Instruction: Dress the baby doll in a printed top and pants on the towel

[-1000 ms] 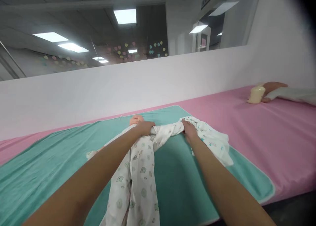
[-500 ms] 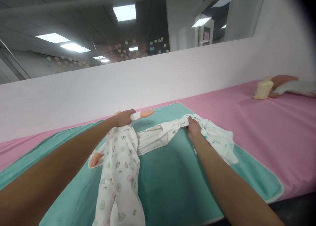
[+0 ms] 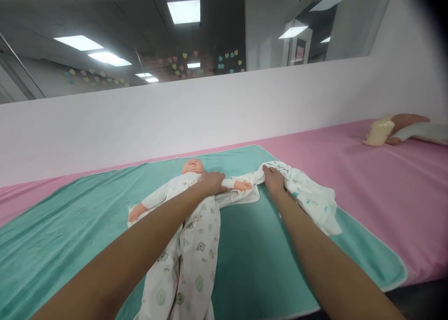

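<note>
A baby doll (image 3: 150, 198) lies on its back on a teal blanket (image 3: 255, 254). White cloth with small animal prints (image 3: 199, 254) covers its lower body and legs. My left hand (image 3: 212, 184) is closed around the doll's near-right arm, whose small hand (image 3: 242, 185) points right. From under the doll, a printed white sleeve (image 3: 248, 180) stretches out to the right. My right hand (image 3: 273, 177) pinches this sleeve close to its end. Just beyond that hand, a bunched white cloth with teal prints (image 3: 311, 194) spreads over the blanket.
Under the blanket is a pink padded surface (image 3: 364, 180). A cream bottle (image 3: 378, 132) stands at the far right beside another doll (image 3: 420, 128), partly cut off. A white wall (image 3: 210, 105) with windows above closes off the back.
My left hand has moved right, bringing the doll's arm towards my right hand. The doll's torso has turned and its head shows now. The stretched sleeve has slackened; my right hand keeps its grip.
</note>
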Tool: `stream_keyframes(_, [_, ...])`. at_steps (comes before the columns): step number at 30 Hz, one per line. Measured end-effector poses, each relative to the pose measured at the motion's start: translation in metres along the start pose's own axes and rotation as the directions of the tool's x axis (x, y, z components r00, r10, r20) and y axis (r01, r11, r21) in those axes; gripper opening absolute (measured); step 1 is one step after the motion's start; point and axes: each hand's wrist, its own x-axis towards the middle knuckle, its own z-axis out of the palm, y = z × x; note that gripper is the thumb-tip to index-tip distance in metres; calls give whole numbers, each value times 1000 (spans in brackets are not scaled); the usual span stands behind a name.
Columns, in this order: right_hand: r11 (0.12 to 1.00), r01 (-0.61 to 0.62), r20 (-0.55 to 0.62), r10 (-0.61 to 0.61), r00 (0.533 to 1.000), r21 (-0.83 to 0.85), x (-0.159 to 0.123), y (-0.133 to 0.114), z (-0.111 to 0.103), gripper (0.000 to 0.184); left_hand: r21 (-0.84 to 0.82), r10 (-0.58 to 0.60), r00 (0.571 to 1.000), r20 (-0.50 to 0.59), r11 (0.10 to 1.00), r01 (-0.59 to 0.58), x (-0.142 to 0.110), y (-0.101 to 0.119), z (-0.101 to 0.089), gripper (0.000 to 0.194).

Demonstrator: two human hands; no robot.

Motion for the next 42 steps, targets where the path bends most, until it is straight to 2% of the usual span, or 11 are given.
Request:
stream_keyframes(3, [994,54,-143,-66,987,-91,-11,-20,-1,32,-211,-126,979,-162,973,90,-7,-4,-10,47])
stream_keyframes(5, [976,163,-150,-184,971,-141,-22,-38,1,27,-348,-230,931,-284,929,123,-19,-15,-18,44])
stream_keyframes(9, [954,295,170,-300,939,53,-62,-70,19,26,-488,-395,845,-361,852,190,-62,-56,-17,32])
stream_keyframes(13, [927,168,586,-346,733,337,-104,-84,48,42,-533,-438,782,-444,830,163,-101,-92,9,27])
stream_keyframes(15, [921,84,685,-341,644,379,-115,-85,58,53,-578,-429,792,-434,807,119,-111,-102,21,31])
stream_keyframes(17, [919,29,722,-327,610,392,-118,-83,63,61,-616,-406,820,-402,783,86,-115,-108,29,36])
stream_keyframes(23, [934,3,749,-288,596,357,-107,-76,63,78,-593,-215,936,-280,805,7,-128,-122,31,63])
stream_keyframes(26, [947,35,756,-276,594,318,-102,-80,65,89,-563,-154,960,-234,827,-5,-138,-124,29,78])
stream_keyframes(30, [954,82,778,-284,560,290,-94,-88,69,95,-470,-171,933,-316,883,3,-147,-113,32,63])
stream_keyframes(35, [960,72,791,-265,551,271,-92,-92,69,87,-285,-51,903,-426,955,-80,-156,-99,40,29])
stream_keyframes(42, [970,77,806,-236,542,232,-97,-90,65,52,-89,82,866,-494,985,-144,-168,-96,56,17])
